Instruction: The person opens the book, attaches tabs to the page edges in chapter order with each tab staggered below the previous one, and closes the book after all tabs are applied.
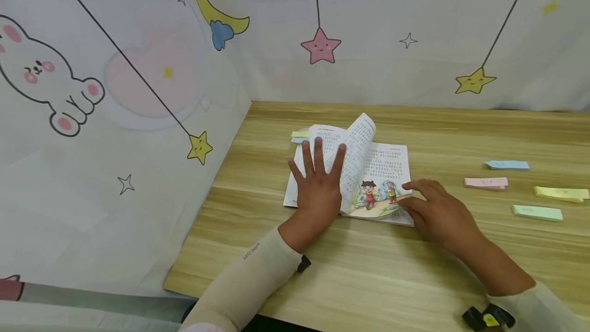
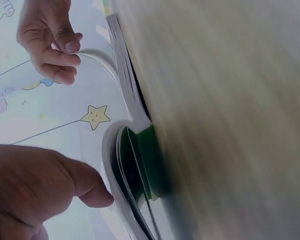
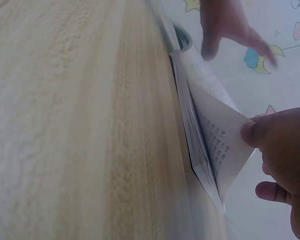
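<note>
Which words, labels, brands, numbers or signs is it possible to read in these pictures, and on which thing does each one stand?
No text can be read with certainty.
Book: lines of print on the pages, too small or blurred to read.
Left sleeve: a short dark lettering, too small to read surely.
Blue strip, pink strip, yellow strip, green strip: any marks are too faint to read.
</note>
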### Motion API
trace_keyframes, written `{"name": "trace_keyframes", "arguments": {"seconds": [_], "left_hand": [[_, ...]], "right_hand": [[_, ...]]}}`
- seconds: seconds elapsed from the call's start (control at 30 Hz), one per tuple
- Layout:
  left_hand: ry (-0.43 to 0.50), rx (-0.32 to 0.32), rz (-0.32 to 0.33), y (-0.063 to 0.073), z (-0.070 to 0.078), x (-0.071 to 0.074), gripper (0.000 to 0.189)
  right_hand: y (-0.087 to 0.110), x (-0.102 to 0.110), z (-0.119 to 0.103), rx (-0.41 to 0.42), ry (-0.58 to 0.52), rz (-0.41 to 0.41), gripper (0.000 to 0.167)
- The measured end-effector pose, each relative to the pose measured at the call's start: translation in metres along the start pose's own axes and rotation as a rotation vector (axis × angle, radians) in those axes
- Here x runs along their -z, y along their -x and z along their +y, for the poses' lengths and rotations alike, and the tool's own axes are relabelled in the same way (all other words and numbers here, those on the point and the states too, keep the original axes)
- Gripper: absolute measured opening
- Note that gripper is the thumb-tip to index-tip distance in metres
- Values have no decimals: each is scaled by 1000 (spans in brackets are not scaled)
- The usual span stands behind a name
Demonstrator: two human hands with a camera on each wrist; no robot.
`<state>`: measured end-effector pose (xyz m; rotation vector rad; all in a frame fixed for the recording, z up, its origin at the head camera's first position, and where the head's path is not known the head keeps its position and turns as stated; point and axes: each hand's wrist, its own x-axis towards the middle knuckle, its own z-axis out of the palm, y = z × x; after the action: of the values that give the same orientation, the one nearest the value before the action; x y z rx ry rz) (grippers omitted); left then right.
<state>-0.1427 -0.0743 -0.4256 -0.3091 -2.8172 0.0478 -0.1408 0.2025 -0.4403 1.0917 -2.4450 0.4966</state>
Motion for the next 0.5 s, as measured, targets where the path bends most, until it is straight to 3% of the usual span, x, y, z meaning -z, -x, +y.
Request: {"name": "trace_keyframes", "arguments": {"seconds": [0.13,0.2,0.27,0.43,0.5], "left_hand": [[6,-269,-134,2,-2,5,41],[26,-337,-183,4,-1,6,22],[36,-314,-203,6,1,6,23],[34,-172,-258,9,5,6,70],[37,-153,-288,9,5,5,76]], "right_hand": [[-1,1,-1,-17,14,23,27],[-3,0,-2,-18,15,40,24],[-5,-1,-3,-15,14,52,22],[-9,-1,-6,-31,9,45,24],[-10,-1,-7,-46,6,39,26]]}}
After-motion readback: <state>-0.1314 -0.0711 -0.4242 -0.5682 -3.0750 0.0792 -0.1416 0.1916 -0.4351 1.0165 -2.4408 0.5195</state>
